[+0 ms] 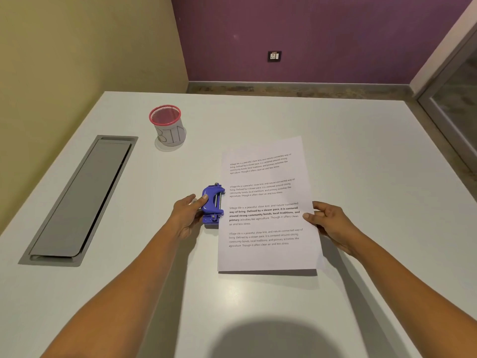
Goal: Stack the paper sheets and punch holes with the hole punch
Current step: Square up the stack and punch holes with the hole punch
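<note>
Printed paper sheets (268, 210) lie stacked in the middle of the white table (361, 156), their near edge lifted a little above its shadow. A blue hole punch (212, 204) sits at the stack's left edge, with the edge slid into its slot. My left hand (187, 214) grips the punch from the left, thumb lying on top of its lever. My right hand (327, 223) pinches the stack's right edge, thumb on top and fingers underneath.
A red-rimmed mesh cup (168, 125) wrapped in a paper label reading BIN stands at the back left. A long grey cable hatch (82, 200) is set into the table on the left. Walls close the far side, and a glass door stands at the right.
</note>
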Available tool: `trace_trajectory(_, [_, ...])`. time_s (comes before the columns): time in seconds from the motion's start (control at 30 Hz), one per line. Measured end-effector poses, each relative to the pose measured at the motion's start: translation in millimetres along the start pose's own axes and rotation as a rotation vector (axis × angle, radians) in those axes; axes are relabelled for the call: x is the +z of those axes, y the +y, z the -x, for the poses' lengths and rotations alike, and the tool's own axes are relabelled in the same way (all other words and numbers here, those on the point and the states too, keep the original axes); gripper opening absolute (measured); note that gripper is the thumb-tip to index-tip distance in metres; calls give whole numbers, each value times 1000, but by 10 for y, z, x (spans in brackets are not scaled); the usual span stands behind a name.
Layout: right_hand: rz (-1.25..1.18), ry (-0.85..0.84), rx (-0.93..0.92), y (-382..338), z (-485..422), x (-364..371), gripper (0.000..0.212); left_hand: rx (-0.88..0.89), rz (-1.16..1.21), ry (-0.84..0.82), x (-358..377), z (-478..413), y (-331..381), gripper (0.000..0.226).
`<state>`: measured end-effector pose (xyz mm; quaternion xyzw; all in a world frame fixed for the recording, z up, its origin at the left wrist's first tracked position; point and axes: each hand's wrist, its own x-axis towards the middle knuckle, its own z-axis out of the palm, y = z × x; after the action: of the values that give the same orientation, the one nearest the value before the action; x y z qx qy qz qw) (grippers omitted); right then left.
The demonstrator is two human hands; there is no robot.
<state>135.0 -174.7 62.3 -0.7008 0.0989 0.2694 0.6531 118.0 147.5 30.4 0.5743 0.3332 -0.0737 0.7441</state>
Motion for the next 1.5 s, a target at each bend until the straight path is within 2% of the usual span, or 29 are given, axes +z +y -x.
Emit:
trace_trajectory(0.73, [21, -11, 24, 156, -122, 17, 24, -25, -67, 27, 114, -1, 21, 65])
trace_trajectory(1.1, [-12, -1, 81, 375, -273, -93, 33, 19, -239, 84, 350, -72, -24, 64])
trace_trajectory(1.5, [-27, -9, 100, 443, -343, -70, 32, 180, -526, 216, 514, -14, -39, 47])
